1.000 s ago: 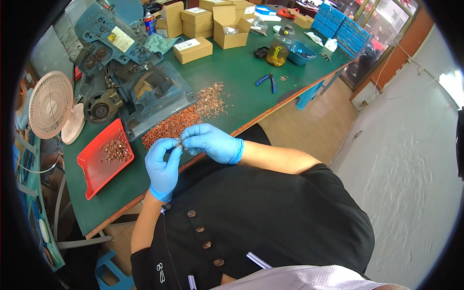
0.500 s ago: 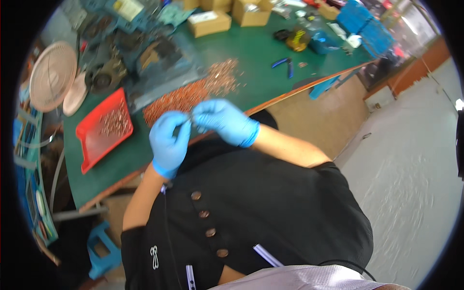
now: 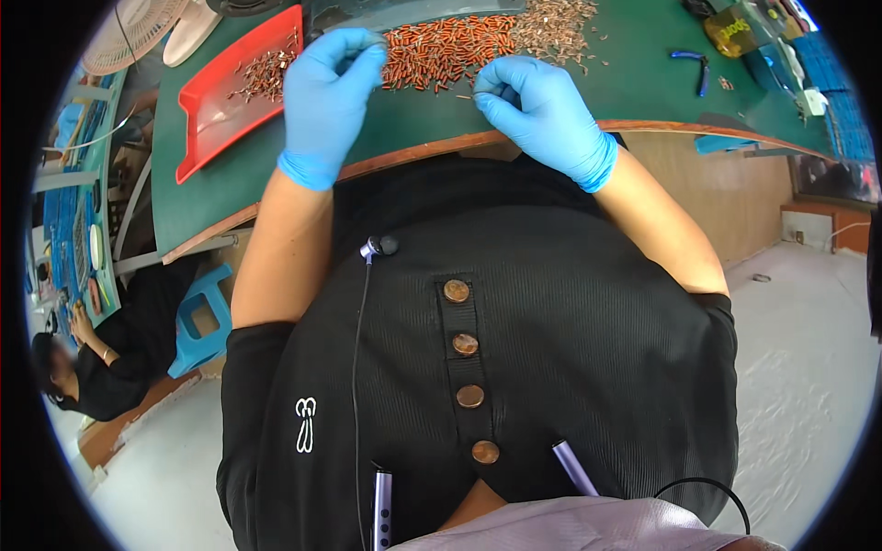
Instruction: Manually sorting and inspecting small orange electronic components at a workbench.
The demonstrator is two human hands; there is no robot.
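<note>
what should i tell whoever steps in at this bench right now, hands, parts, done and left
Left hand: blue glove, fingers closed over the near end of the copper parts pile.
Right hand: blue glove, pinching one small part at the pile's near edge.
Parts: loose pile on the green mat; a smaller batch lies in the red tray to the left. Blue cutters lie to the right.
Done: some pieces in the tray.
Left: most of the pile, by the look of it.

A yellow-brown packet with a printed label lies at the green table's far right.
</note>
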